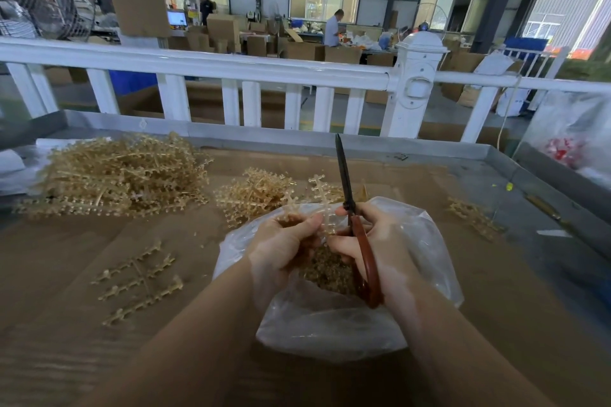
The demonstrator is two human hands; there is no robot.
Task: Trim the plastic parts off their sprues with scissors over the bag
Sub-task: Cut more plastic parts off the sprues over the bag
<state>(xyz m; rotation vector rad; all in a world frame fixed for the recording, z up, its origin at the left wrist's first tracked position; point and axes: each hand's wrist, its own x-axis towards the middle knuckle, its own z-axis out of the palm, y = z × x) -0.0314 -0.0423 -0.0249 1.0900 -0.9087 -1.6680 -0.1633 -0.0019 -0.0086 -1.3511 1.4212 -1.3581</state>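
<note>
Two bare hands work over a clear plastic bag [330, 330] on a brown tabletop [99, 324]. The left hand [284, 241] pinches one amber sprue [322, 201] that stands up between the hands; the right hand [373, 235] grips one pair of red-handled scissors [353, 228], blades together and pointing up. The bag holds a heap of small amber parts [325, 269]. Two piles of sprues [115, 175] lie behind and to the left, the nearer one just beside the bag. What looks like three or four loose sprues [139, 277] lie left of the bag. Beyond a white railing [231, 66], cardboard boxes [224, 33] fill a workshop.
</note>
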